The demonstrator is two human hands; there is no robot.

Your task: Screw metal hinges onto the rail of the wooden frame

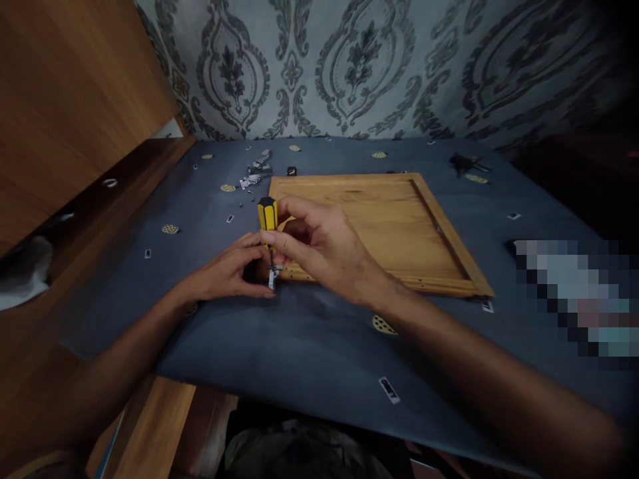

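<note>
My right hand [324,246] grips a screwdriver [268,216] with a yellow and black handle, held upright with its shaft pointing down. Below the shaft is a small metal hinge [273,276] at the near left corner of a framed wooden panel [379,226], which lies flat. My left hand [237,266] curls around that corner, its thumb and fingers closed about the hinge. The screwdriver's tip and the screw under it are too small to make out.
More metal hinges [257,171] lie in a pile behind the panel's left side, with tiny screws [241,205] near them. A dark object [466,163] sits at the back right. A blurred-out device [574,299] is on the right. Wooden furniture [74,100] borders the left.
</note>
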